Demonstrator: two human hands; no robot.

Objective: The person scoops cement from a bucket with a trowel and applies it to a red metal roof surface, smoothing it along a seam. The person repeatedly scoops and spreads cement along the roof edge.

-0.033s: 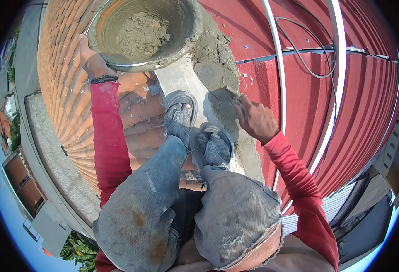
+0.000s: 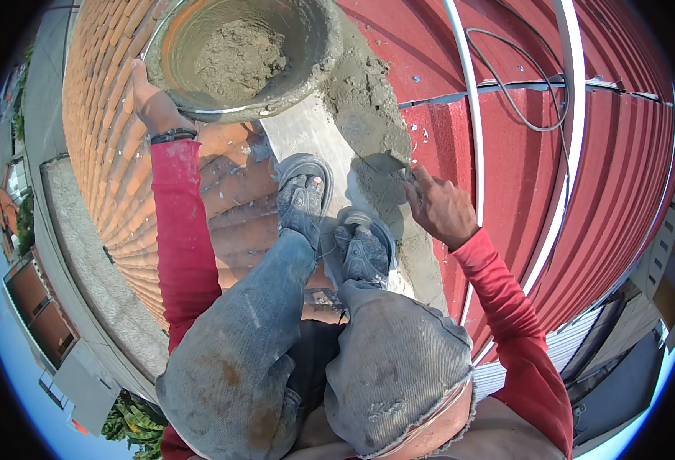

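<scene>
At the top left, my left hand (image 2: 156, 103) grips the outer side of a round mortar tub (image 2: 199, 115), and some of its fingers are hidden behind the tub. A lump of wet grey mortar (image 2: 241, 61) lies inside. My right hand (image 2: 443, 208) is closed round the handle of a mortar-smeared trowel (image 2: 383, 170), most of the handle hidden in the fist. The trowel's blade rests on a strip of wet mortar (image 2: 368, 100) that runs along the edge of the red roof, just ahead of my right foot.
My sandalled feet (image 2: 304, 195) stand on a pale ledge (image 2: 299, 130) beside the mortar. Orange roof tiles (image 2: 115, 153) slope away on the left. Red metal roofing (image 2: 613, 176) lies on the right, crossed by white bars (image 2: 573, 100) and a loose grey cable (image 2: 506, 96).
My right hand and the trowel have shifted slightly right and toward me, and the mortar under the blade looks smoother. My left hand stays at the tub.
</scene>
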